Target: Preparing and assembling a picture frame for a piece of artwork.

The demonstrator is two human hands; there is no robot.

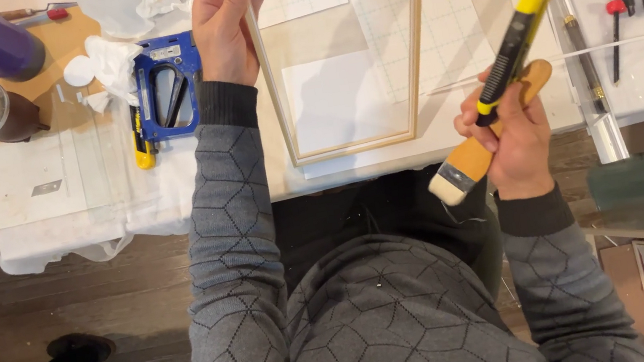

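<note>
Hands working at a thin wooden frame

Left hand is gripping the light, breakable frame's rail; right hand beside it is clutching utility knife and brush.

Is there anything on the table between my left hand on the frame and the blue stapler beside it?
Nothing visible: the left hand grips the wooden frame, and the blue stapler lies right beside the wrist.

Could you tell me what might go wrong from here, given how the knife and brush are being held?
The right hand grips a utility knife with its blade out, together with a paintbrush; that crowded grip could slip and the blade might nick the wooden frame or the fingers. The left hand holds only the frame's left rail, so the frame may shift on the table.
</note>
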